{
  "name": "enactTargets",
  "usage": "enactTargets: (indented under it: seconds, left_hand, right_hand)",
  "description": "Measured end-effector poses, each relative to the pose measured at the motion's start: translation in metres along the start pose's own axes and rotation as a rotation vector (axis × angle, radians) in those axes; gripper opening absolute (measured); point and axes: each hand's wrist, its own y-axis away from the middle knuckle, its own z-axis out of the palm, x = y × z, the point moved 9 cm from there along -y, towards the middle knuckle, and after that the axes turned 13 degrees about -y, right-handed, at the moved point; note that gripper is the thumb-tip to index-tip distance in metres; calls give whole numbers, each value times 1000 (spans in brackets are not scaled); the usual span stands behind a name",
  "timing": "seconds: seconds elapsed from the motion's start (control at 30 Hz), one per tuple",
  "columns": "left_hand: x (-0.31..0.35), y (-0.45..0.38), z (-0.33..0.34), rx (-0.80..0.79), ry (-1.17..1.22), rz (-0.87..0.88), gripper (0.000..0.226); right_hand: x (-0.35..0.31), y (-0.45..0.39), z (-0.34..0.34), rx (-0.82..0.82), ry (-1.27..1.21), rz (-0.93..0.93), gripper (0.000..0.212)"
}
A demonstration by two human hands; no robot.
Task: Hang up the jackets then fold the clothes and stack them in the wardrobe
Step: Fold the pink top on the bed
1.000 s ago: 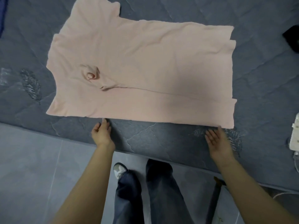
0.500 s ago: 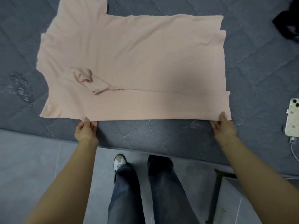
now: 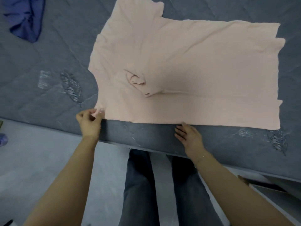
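Note:
A pale pink T-shirt (image 3: 195, 66) lies spread flat on the dark grey quilted mattress (image 3: 48, 79), its near part folded over with a small bunched sleeve in the middle. My left hand (image 3: 89, 123) pinches the shirt's near left corner between thumb and fingertips. My right hand (image 3: 189, 136) rests flat on the mattress with straight fingers, its fingertips at the shirt's near edge around the middle.
A crumpled blue garment (image 3: 26, 18) lies on the mattress at the far left. The mattress edge runs across in front of my legs (image 3: 162, 193). Grey floor lies to the left, and a pale drawer or box (image 3: 268, 190) is at the lower right.
My left hand has taken a pinch on the shirt's near left corner. My right hand left the near right corner and slid left to the middle of the near edge, fingers now flat.

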Motion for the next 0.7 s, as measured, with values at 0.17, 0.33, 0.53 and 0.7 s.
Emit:
enactTargets:
  seconds: [0.17, 0.33, 0.53, 0.7]
  left_hand:
    - [-32, -23, -24, -110, -179, 102, 20]
    - [-31, -26, -32, -175, -256, 199, 21]
    - [42, -33, -38, -97, -183, 394, 19]
    - [100, -33, 32, -542, -55, 108, 32]
  right_hand:
    - [38, 8, 47, 162, -39, -57, 14]
    - [39, 14, 46, 319, 146, -101, 25]
    - [30, 30, 79, 144, 433, -106, 30]
    - [14, 23, 135, 24, 345, -147, 36]
